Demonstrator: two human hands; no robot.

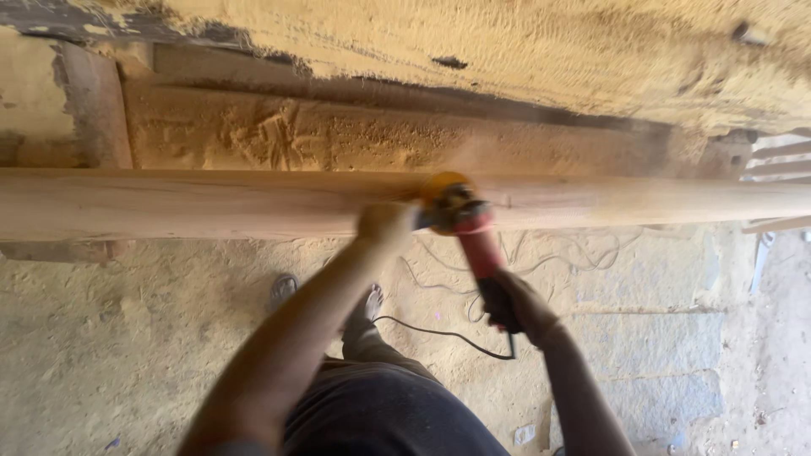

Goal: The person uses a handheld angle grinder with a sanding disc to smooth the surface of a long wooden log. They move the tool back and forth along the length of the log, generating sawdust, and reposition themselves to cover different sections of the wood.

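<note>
**Grinder on the long pole**

The red-bodied angle grinder with yellow disc guard [460, 218] sits against the long pale round wooden pole [169, 203]. My left hand [384, 224] clamps its front, fingers closed; my right hand [515, 304] wraps its rear handle. Its black cord [439, 332] trails over the sawdust-covered floor [127, 338].

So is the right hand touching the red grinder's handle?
Touching. The head view shows the right hand wrapped around the rear of the red grinder, fingers closed on its handle, no gap visible despite blur.
</note>
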